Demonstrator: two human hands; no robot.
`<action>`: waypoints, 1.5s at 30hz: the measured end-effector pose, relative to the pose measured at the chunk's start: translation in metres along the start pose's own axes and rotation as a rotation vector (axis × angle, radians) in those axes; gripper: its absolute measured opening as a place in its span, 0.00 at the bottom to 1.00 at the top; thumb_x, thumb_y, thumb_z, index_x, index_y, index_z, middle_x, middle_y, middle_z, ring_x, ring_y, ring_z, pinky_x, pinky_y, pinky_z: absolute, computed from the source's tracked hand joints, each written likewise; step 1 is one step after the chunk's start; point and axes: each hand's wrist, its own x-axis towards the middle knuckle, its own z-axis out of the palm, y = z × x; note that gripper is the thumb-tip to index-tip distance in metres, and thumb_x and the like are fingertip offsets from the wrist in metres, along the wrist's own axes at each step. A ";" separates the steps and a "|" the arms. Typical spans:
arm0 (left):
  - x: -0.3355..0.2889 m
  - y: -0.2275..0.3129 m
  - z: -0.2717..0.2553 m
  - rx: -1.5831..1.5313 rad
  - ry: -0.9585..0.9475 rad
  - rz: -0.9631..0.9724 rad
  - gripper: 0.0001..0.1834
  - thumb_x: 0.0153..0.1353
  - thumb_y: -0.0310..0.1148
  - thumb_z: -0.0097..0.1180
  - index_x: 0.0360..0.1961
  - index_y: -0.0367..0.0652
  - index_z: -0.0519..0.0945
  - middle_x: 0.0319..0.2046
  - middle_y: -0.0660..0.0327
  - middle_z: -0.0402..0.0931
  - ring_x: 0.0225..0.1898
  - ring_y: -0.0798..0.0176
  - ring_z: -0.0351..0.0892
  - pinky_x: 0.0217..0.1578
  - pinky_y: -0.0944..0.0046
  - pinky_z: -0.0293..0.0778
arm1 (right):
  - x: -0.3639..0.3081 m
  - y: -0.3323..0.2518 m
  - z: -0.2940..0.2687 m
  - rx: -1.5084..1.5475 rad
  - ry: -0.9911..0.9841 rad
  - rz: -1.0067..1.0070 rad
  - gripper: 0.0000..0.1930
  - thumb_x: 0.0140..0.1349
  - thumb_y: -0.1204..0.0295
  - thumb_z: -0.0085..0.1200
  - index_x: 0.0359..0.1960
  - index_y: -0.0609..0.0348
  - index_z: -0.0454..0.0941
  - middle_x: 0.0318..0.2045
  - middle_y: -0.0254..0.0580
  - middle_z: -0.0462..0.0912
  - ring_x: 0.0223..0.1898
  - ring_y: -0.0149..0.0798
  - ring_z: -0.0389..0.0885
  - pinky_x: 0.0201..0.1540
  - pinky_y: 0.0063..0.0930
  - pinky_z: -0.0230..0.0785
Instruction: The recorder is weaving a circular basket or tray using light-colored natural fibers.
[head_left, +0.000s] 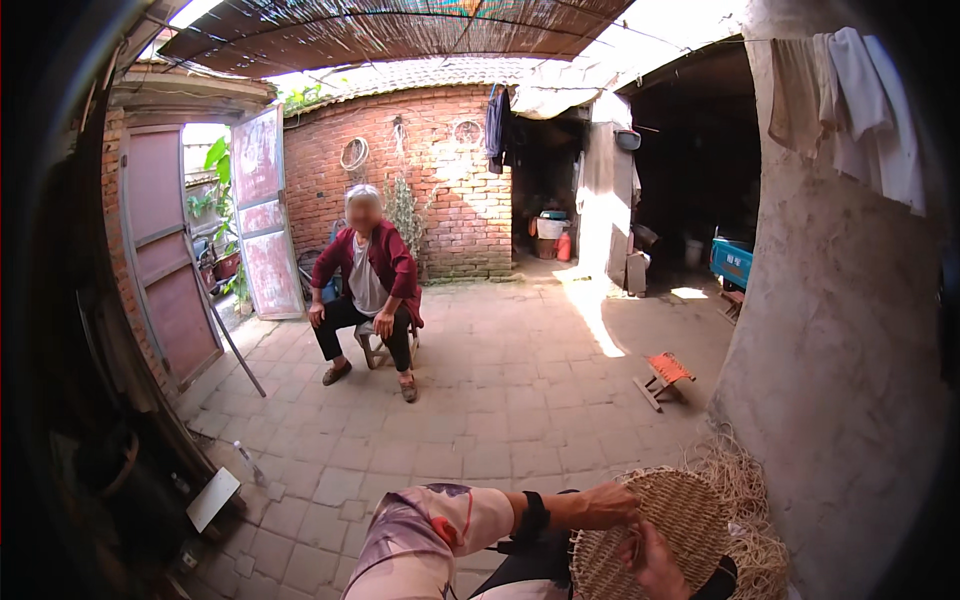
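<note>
A round woven straw-coloured piece [690, 510], flat like a mat or a basket base, lies across my lap at the lower right. My left hand [605, 505] reaches over it from the left, below a patterned sleeve and a black wristband, its fingers bent and pinched together. Just below, my right hand [652, 562] comes up from the lower edge with its fingers curled and meeting the left fingertips. Whatever thin thing they pinch is too small to make out. Loose pale strands [735, 470] lie in a tangle beside the woven piece, against the wall.
A person [370, 275] in a dark red jacket sits on a low stool across the paved yard. A folding stool [663, 378] with an orange seat stands ahead right. Rough wall [830, 330] rises close on my right. A clear bottle [248, 462] and white board [213, 499] are left.
</note>
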 end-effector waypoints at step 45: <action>-0.102 0.006 -0.024 -1.183 0.650 -0.862 0.15 0.59 0.30 0.61 0.45 0.42 0.73 0.21 0.72 0.70 0.26 0.76 0.68 0.29 0.72 0.63 | -0.020 -0.068 -0.067 -1.710 1.088 -1.250 0.19 0.64 0.61 0.54 0.52 0.59 0.73 0.36 0.53 0.78 0.38 0.51 0.79 0.41 0.43 0.70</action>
